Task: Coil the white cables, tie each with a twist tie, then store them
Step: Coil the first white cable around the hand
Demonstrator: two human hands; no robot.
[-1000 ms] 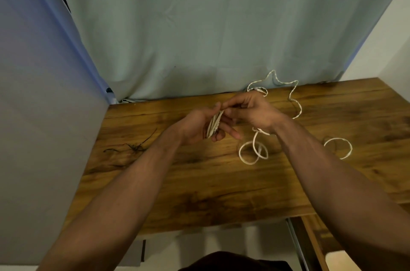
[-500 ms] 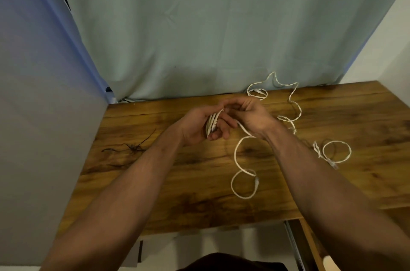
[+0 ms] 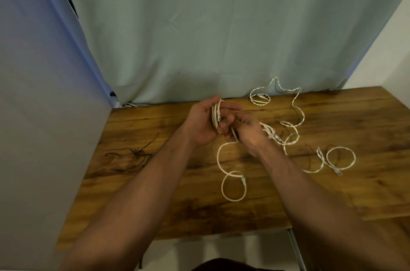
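Note:
My left hand point(image 3: 200, 122) grips a small coil of white cable point(image 3: 216, 114) upright above the wooden table point(image 3: 155, 193). My right hand point(image 3: 245, 132) is right beside it, fingers curled round the loose run of the same cable. That loose tail point(image 3: 221, 164) drops to the table and ends in a loop with a plug point(image 3: 234, 186). A second white cable point(image 3: 296, 113) lies tangled at the back right, ending in a ring point(image 3: 340, 157) with a plug. Black twist ties point(image 3: 135, 152) lie on the left of the table.
A pale green curtain point(image 3: 199, 38) hangs behind the table and a grey wall panel point(image 3: 44, 137) closes the left side. The table's front edge runs close to my body, with a metal rail point(image 3: 296, 248) below on the right.
My right hand has slid down along the cable below the coil. The loose tail has spread toward me, its end loop now lying nearer the front. The view shifted slightly.

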